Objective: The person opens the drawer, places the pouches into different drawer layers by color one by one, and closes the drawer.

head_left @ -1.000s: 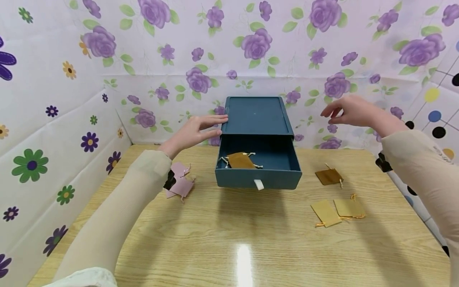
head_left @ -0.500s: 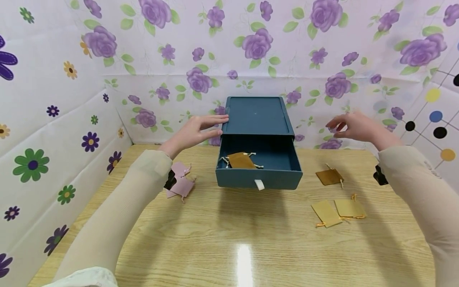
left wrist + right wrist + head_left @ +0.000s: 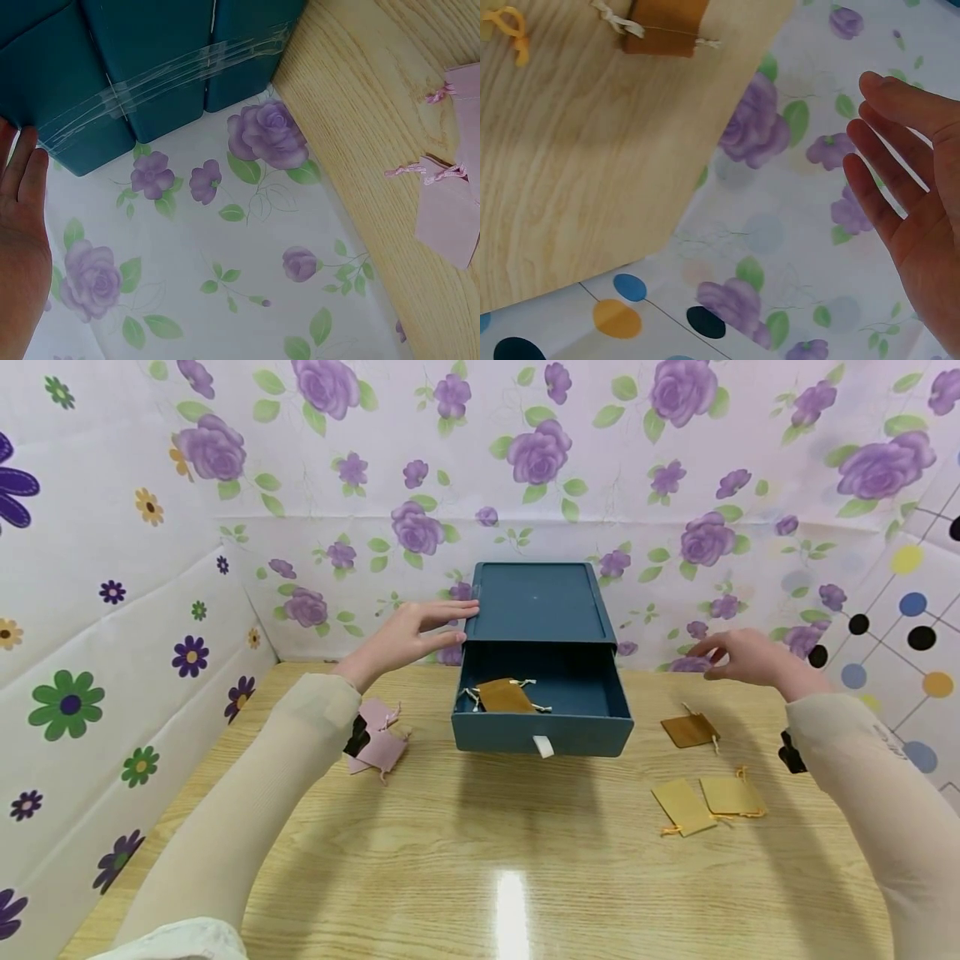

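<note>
My left hand [image 3: 408,633] lies with its fingers extended, their tips resting against the upper left edge of the dark blue rectangular plastic drawer box [image 3: 536,602], which stands at the far middle of the pale wood-grain table [image 3: 420,860]. Its drawer [image 3: 480,732] is pulled out toward me, with a white pull tab [image 3: 543,746] on the front. In the drawer's left part lies a brown cloth pouch [image 3: 505,696] with cream drawstrings; whether a second lies beneath it I cannot tell.

My right hand [image 3: 742,658] is in the air near the far right of the table, fingers loosely bent and holding nothing. Nearest below it, on the table, is a darker brown cloth pouch [image 3: 688,731]; nearer to me lie two flat gold-yellow cloth pouches [image 3: 684,807] with orange cords, side by side. Left of the box are overlapping pale pink cloth pouches [image 3: 386,749].

The only writing I find is a faint line on my right beige sleeve [image 3: 847,752], too small to read. Clear tape [image 3: 165,79] crosses the box's left side.

Compared with a second ago, my right hand has come down; my left hand, the drawer and the pouches have stayed put.
</note>
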`<state>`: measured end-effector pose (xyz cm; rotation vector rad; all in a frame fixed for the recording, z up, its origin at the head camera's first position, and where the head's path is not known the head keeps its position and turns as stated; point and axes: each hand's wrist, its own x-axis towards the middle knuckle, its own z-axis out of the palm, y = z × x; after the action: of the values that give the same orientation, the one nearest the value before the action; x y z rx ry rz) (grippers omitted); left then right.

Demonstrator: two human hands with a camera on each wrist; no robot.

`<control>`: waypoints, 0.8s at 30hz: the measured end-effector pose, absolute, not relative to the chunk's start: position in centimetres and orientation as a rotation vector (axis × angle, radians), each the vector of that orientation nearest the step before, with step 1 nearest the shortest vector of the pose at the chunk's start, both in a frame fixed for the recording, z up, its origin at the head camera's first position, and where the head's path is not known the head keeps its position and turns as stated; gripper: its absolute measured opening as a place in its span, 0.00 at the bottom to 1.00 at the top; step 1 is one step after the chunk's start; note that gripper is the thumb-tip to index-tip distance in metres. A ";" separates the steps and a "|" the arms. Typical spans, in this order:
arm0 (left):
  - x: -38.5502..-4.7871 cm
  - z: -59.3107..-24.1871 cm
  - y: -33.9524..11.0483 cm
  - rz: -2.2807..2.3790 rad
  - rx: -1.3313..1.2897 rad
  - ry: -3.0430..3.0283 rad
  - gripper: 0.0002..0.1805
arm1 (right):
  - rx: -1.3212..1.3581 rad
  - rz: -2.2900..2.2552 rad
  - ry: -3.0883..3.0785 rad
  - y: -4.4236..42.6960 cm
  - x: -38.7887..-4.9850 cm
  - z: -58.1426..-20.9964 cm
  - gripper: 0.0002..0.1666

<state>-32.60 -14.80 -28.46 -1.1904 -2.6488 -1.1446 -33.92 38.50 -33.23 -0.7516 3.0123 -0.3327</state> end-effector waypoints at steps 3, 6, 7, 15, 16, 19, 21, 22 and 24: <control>-32.6 -28.4 -14.8 -1.130 -1.196 -2.651 0.24 | -0.719 -0.313 2.989 38.9 -33.7 -34.0 0.24; -32.6 -28.4 -14.7 -1.123 -1.199 -2.652 0.25 | -0.700 -0.331 2.957 39.3 -33.5 -34.8 0.25; -32.5 -28.4 -14.7 -1.124 -1.198 -2.652 0.25 | -0.698 -0.346 2.950 39.4 -33.5 -35.1 0.25; -32.4 -28.4 -14.7 -1.160 -1.175 -2.659 0.24 | -0.726 -0.428 2.932 40.1 -33.8 -37.6 0.22; -32.5 -28.4 -14.7 -1.163 -1.171 -2.662 0.24 | -0.732 -0.439 2.927 40.2 -33.8 -37.9 0.22; -32.6 -28.4 -14.7 -1.159 -1.159 -2.673 0.25 | -0.743 -0.452 2.915 40.3 -33.7 -38.7 0.21; -32.5 -28.4 -14.6 -1.152 -1.152 -2.683 0.25 | -0.740 -0.460 2.904 40.3 -33.6 -39.1 0.21; -32.4 -28.3 -14.5 -1.148 -1.150 -2.688 0.25 | -0.732 -0.451 2.900 40.3 -33.5 -39.3 0.22; -31.7 -27.7 -14.4 -1.140 -1.154 -2.695 0.25 | -0.715 -0.442 2.886 40.3 -33.4 -39.6 0.22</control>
<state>-31.67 -14.35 -27.66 -1.1537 -2.6950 -1.1397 -33.41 40.25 -39.57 -0.7148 2.8856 -0.4416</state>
